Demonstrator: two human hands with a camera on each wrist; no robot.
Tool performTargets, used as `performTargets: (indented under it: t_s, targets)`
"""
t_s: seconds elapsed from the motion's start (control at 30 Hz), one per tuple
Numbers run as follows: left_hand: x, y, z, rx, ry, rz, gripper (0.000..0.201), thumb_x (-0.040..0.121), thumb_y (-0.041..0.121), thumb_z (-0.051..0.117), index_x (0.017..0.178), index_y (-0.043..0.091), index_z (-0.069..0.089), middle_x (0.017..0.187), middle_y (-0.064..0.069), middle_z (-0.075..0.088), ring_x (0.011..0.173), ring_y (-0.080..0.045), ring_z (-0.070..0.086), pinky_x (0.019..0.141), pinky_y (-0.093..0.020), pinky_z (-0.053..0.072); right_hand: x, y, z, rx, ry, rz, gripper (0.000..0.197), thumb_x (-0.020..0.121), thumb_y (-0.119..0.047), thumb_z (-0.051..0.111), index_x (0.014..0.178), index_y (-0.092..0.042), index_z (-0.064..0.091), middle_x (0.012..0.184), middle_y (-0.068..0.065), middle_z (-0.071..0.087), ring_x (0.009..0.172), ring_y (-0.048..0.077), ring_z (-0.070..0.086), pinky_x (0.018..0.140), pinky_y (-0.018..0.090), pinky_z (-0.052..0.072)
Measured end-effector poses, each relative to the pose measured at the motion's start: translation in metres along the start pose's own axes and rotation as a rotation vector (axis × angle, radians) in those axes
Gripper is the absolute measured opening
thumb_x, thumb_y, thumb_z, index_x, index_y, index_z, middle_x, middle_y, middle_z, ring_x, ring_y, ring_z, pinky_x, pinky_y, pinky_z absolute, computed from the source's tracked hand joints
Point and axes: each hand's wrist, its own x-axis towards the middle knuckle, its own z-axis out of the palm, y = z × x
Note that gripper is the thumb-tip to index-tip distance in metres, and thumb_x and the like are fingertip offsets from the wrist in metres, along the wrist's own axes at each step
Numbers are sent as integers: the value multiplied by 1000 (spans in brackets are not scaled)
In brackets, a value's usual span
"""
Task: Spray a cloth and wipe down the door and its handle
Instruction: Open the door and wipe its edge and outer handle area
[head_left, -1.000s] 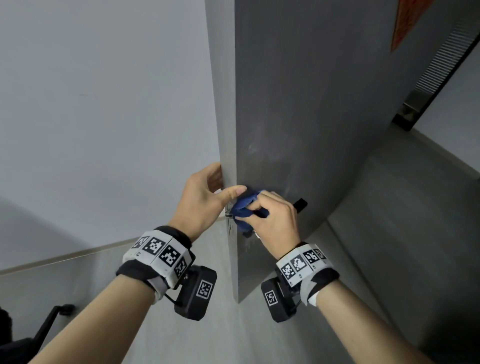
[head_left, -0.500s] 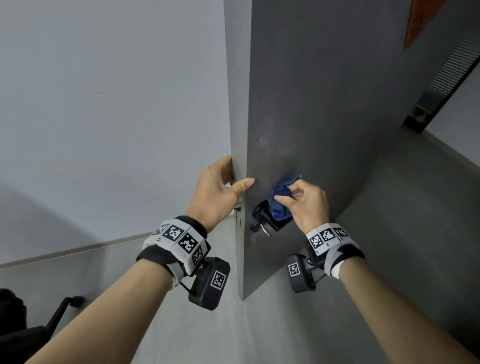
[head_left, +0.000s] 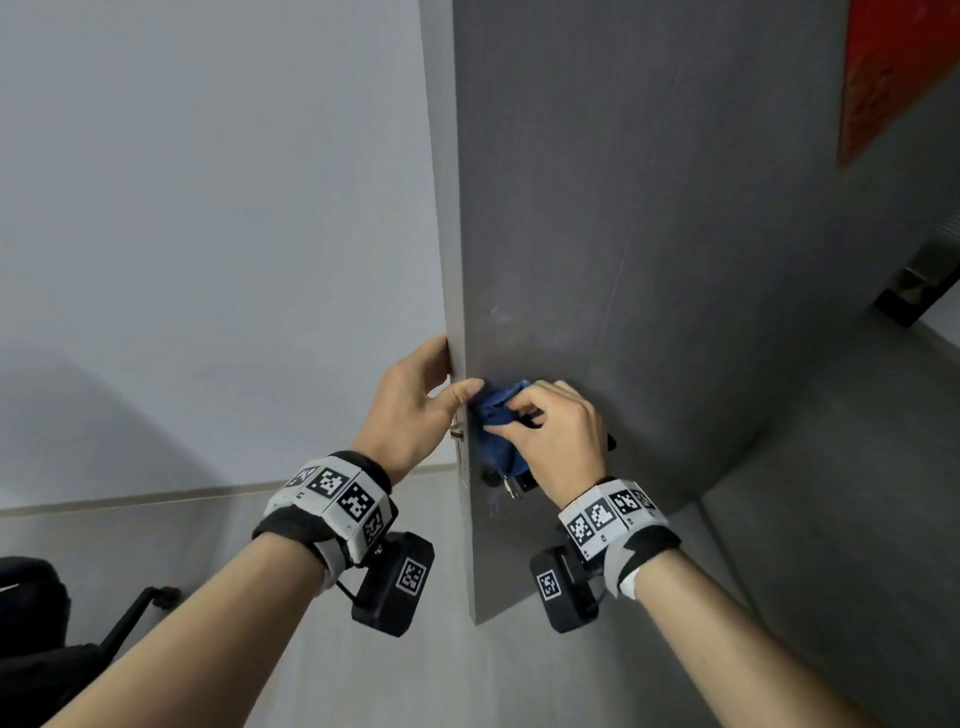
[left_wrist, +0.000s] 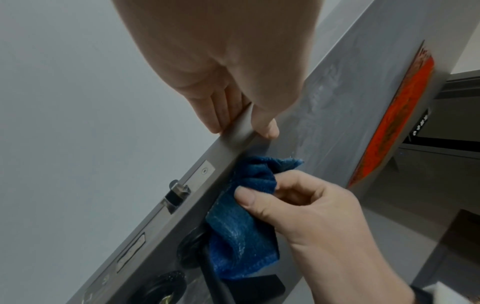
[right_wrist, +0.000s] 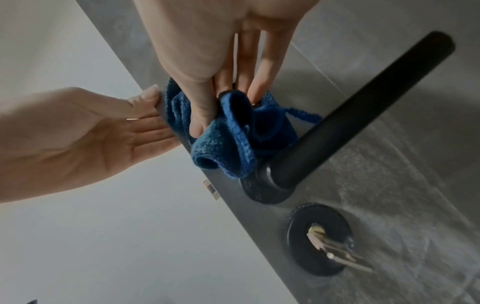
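Right hand (head_left: 556, 431) clutches the cloth (head_left: 493, 413) against the door (head_left: 649, 260) beside the handle (right_wrist: 350, 115), left hand (head_left: 410, 410) pinches the door's edge — panel looks wiped, handle likely left to do

Grey door (head_left: 675, 260) with black lever handle (right_wrist: 363, 107), keyed lock rosette (right_wrist: 301, 253) below, red sheet (head_left: 893, 78) higher up

My right grip (head_left: 558, 436) and blue cloth (head_left: 496, 415) back leftward to the door (head_left: 675, 260) edge, cloth now just beside my left grip (head_left: 410, 410), draped over the handle (right_wrist: 350, 115) base, bare a moment ago.
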Motion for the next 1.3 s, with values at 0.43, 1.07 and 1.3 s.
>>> performTargets:
  t_s: [0.43,1.07,1.3]
  targets:
    - [107,-21,-76,-58,-104,-173,27,93,12,67,119,19,70,108,2,76,103,-13,71,97,-30,53,147,-14,33,-79,195,-260,27,70,-14,88,64,-10,62,67,-2,57,68,20,50,58,40,45]
    - [228,-45,-110,-3,-219,-267,85,66,-4,54,144,28,44,125,-8,64,116,-17,61,79,-16,51,249,22,92,-237,1,-341,16,69,-6,80,64,-16,69,67,-1,55,58,21,56,45,29,40]
    - [244,-60,-102,-14,-115,-282,60,83,18,72,136,35,51,124,-6,67,111,-20,66,90,-31,57,335,-17,43,-7,268,-467,2,81,-13,80,83,-13,79,73,3,60,61,24,57,55,38,48]
